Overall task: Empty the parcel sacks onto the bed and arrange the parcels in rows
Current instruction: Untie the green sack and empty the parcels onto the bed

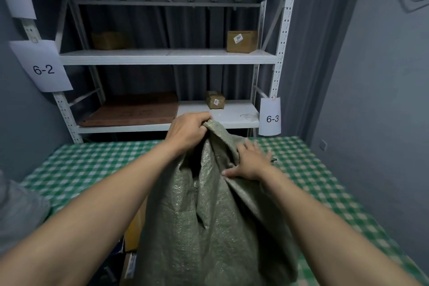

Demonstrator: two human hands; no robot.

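Note:
A grey-green woven parcel sack hangs upright over the near part of the bed, which has a green-and-white checked cover. My left hand is shut on the sack's top corner and holds it up. My right hand presses on a fold of the sack a little lower on its right side, fingers spread and blurred. A yellow-brown parcel and other packages show under the sack's left edge. What is inside the sack is hidden.
A white metal shelf rack stands behind the bed, labelled 6-2 and 6-3. It holds cardboard boxes, a small parcel and a brown board. A grey wall is to the right, grey curtains behind.

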